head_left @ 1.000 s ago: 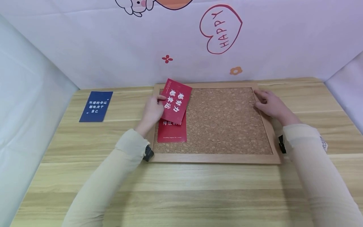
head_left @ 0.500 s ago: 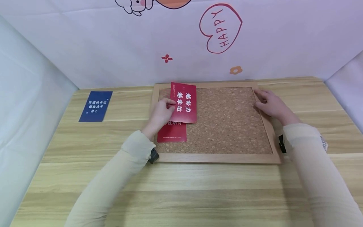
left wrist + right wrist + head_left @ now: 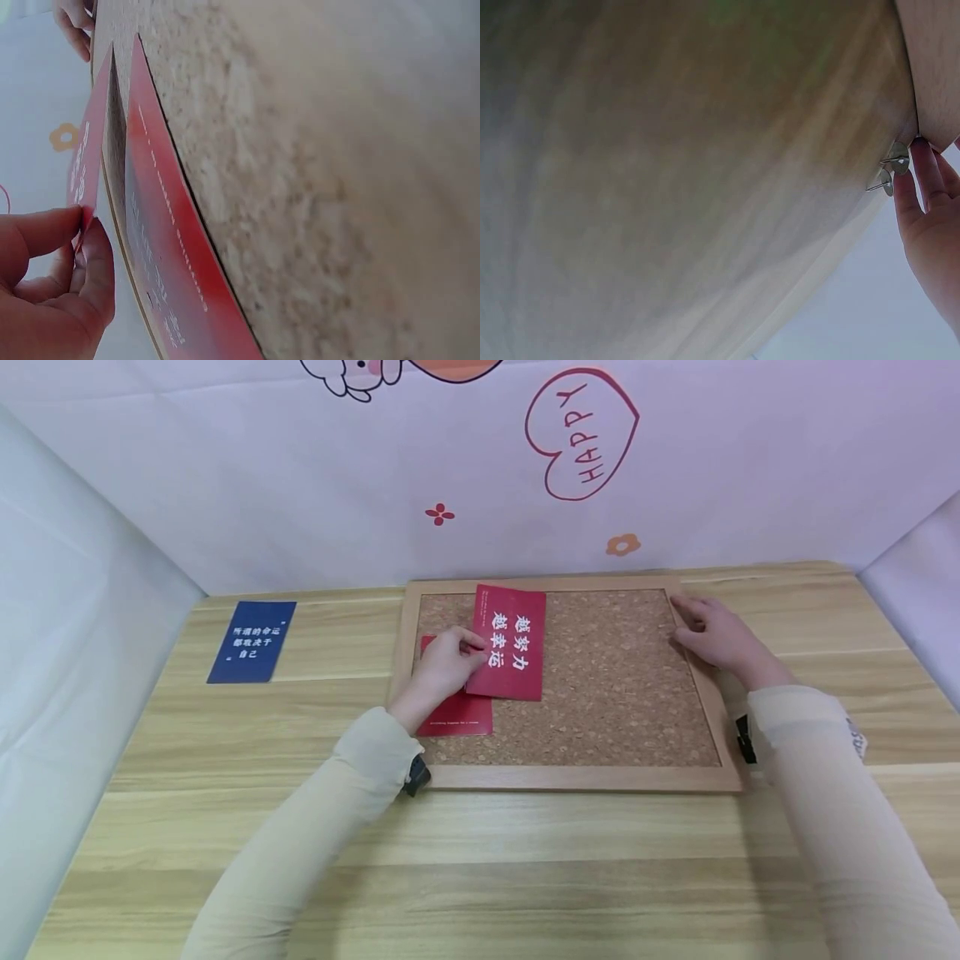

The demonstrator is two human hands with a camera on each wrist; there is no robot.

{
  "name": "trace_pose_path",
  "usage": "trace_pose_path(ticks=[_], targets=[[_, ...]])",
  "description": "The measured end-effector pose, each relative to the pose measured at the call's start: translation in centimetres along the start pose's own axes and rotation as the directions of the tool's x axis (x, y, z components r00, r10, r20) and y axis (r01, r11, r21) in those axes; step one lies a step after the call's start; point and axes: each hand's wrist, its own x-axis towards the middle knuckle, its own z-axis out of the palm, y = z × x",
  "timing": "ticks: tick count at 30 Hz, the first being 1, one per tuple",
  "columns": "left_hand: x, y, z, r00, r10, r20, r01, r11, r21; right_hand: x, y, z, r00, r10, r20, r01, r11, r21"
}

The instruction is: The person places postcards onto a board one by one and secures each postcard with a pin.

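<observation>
My left hand (image 3: 446, 664) pinches the left edge of a red card (image 3: 513, 647) with white Chinese lettering. In the left wrist view this card is raised, its thin edge showing between thumb and fingers. Below it, a second red card (image 3: 457, 718) lies on the left part of a wood-framed corkboard (image 3: 600, 693), partly covered by hand and upper card. My right hand (image 3: 720, 635) rests on the right side of the board's frame, fingers fairly straight. Two metal thumbtacks (image 3: 896, 159) with round flat heads lie beside its fingertips in the right wrist view.
A blue card (image 3: 252, 642) with white lettering lies on the wooden table (image 3: 525, 877) left of the board. A white printed item (image 3: 857, 742) shows partly behind my right sleeve. A white cloth wall (image 3: 300, 485) borders the table's back.
My left hand has carried the red card rightward and slightly nearer over the board, turning it from a slant to nearly straight. The lower card and my right hand have stayed in place.
</observation>
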Motion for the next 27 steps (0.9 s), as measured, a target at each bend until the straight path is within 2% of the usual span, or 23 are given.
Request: trace_pose_path(ticks=[14,27], targets=[[0.04,0.26,0.71,0.996,0.027,0.086,-0.032,0.998,0.058,0.03,-0.06,0.01,1.0,-0.018,-0.009,0.019,1.0,0.01],[-0.03,0.28,0.86,0.993,0.036,0.11,-0.045,0.996,0.08,-0.12,-0.26,-0.01,1.0,-0.008,-0.008,0.008,1.0,0.015]])
